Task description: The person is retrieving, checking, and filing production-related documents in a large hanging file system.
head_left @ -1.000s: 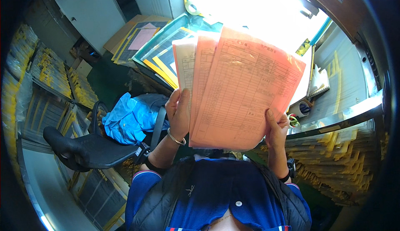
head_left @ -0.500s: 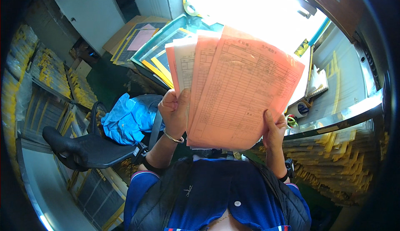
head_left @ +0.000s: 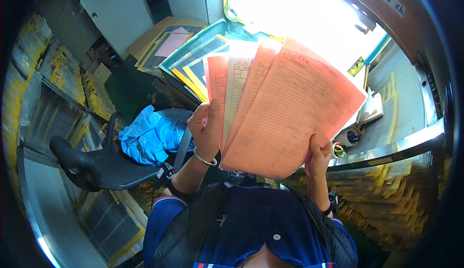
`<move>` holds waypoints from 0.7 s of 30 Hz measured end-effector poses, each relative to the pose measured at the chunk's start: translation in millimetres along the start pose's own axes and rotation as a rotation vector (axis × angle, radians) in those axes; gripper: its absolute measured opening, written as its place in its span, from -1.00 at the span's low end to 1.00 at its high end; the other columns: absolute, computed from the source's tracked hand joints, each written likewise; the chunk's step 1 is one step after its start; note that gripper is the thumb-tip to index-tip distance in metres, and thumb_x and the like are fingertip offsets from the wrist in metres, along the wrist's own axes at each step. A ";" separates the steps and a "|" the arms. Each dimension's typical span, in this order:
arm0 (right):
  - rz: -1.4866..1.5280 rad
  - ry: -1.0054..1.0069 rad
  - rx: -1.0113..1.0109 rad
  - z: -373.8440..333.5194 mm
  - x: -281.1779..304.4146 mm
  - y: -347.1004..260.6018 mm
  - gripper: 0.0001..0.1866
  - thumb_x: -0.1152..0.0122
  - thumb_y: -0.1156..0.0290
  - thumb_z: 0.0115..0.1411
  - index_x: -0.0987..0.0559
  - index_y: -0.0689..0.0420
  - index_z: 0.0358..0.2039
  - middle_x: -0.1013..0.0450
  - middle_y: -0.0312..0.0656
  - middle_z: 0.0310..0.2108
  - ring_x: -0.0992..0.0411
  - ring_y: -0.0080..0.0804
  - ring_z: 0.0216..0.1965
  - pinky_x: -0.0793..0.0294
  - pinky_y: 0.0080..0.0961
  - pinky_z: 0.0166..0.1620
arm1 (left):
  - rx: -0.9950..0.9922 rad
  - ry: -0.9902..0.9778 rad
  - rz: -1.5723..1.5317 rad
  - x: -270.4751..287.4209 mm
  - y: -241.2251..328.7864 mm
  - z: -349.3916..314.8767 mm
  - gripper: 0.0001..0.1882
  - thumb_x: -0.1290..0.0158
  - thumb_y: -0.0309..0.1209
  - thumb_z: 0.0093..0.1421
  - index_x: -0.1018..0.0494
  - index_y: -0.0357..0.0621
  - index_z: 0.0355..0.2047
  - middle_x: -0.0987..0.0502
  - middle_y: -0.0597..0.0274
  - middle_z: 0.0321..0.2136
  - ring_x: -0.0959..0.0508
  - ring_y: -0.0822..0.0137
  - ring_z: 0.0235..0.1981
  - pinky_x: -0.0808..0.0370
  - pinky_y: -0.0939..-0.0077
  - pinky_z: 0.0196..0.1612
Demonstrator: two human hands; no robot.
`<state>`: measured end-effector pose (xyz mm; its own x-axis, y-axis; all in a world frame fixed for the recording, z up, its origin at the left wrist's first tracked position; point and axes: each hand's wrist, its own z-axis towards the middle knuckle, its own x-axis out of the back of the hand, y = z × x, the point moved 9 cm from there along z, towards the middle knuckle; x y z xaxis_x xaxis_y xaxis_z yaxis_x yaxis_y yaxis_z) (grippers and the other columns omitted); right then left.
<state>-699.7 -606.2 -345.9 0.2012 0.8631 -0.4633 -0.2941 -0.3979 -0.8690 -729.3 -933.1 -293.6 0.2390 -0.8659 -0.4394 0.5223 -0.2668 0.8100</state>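
A fan of printed form sheets (head_left: pixel 290 108), mostly pink with a whitish one (head_left: pixel 236 87) among them, is held up in front of my chest. My left hand (head_left: pixel 205 125) pinches the left ends of the fanned sheets, thumb on the near face. On the lower right edge of the front pink sheet, my right hand (head_left: pixel 318 157) grips with its thumb over the paper and its other fingers behind. Tables of ruled lines cover the sheets. The front sheet hides much of those behind it.
To the left stands a black chair (head_left: pixel 111 169) with a blue cloth (head_left: pixel 150 137) on it. Beyond the papers is a teal-edged tray (head_left: pixel 166 65) with yellow-edged frames. A brightly lit surface (head_left: pixel 290 7) lies ahead. Stacked yellow-edged frames (head_left: pixel 386 195) fill the right side.
The sheets are spread wider, with more of the whitish sheet and the pink one at the left showing. The front sheet has tilted further to the right. Both hands keep their hold.
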 end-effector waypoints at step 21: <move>0.063 0.024 0.015 -3.9 3.7 9.8 -0.78 -0.09 0.54 0.16 -0.40 0.25 -0.16 -0.43 -0.14 -0.17 -0.41 -0.45 -0.17 -0.40 -0.53 -0.07 | -0.090 0.073 -0.043 16.8 11.8 6.0 -0.85 -0.13 -0.55 0.09 -0.38 -0.19 -0.57 -0.51 0.34 -0.52 -0.39 0.67 -0.50 -0.31 0.75 -0.45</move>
<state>-698.2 -608.2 -356.8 0.2047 0.8287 -0.5209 -0.3209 -0.4460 -0.8356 -724.0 -953.3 -289.1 0.2719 -0.8203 -0.5031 0.6039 -0.2616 0.7529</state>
